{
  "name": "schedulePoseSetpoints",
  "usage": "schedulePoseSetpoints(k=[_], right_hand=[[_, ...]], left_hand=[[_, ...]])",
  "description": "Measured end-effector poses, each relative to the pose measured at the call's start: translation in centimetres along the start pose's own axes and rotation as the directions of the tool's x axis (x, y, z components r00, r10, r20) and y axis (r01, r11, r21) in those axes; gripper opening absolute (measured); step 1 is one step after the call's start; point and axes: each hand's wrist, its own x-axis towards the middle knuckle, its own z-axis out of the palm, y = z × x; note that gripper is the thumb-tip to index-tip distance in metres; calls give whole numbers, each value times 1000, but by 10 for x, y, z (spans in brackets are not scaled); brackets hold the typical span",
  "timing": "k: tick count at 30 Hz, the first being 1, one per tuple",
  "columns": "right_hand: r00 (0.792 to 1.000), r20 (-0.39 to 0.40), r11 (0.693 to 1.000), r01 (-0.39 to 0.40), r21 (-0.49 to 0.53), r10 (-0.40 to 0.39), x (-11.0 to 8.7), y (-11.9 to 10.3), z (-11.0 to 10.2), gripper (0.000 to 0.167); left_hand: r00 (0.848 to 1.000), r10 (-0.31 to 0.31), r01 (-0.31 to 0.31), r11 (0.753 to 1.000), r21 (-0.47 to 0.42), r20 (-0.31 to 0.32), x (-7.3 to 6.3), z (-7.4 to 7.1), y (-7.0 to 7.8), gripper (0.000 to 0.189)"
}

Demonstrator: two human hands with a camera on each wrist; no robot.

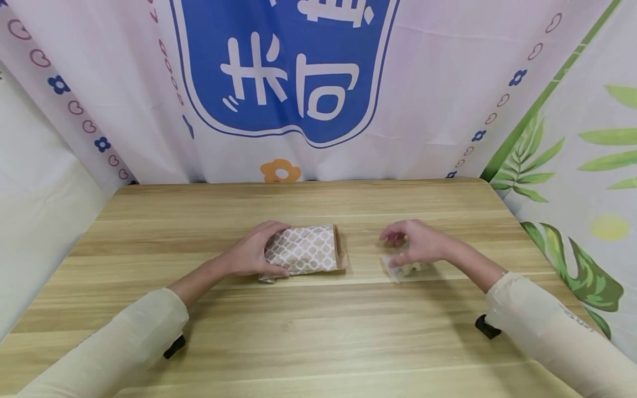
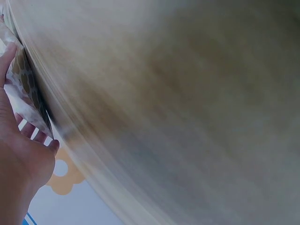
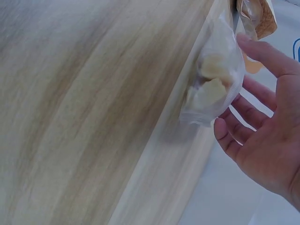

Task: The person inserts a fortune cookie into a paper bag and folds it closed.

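Observation:
A paper bag with a white lattice pattern on tan lies on its side, its mouth facing right. My left hand holds its left end, thumb along the near edge and fingers along the far edge. In the left wrist view, the thumb and fingers stand on opposite sides of the bag. To the right, my right hand is over a small see-through packet holding pale yellowish pieces. Its thumb tip is right at the packet's edge, and the other fingers are loosely bent beside it.
The wooden table has its far edge against a printed cloth with a blue emblem. A leaf-patterned cloth hangs at the right. Black wrist mounts show under both forearms.

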Motion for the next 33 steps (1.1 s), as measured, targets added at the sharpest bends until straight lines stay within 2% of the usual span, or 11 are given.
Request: schedulePoseSetpoints(k=[8,19,25,28,33], right_hand=[[997,-74,1000,-17,-16,15,3,6,3,39],[980,-155,986,-137,-95,121,5,6,3,38],[969,-160,975,-202,-93,186,5,6,1,36],[972,-152,981,-187,-54,177,3,5,-2,34],[993,-94,997,-77,-9,76,-5,8,-10,30]], left_hand=[[1000,5,-5,1000,-3,-3,0,0,1,102],[1000,-10,10,1000,-5,1,-1,0,1,102],[1000,-7,7,1000,-7,3,-1,0,1,101],[1000,-5,5,1000,-9,3,-1,0,1,101],[1000,-10,10,1000,-15,4,0,0,0,102]])
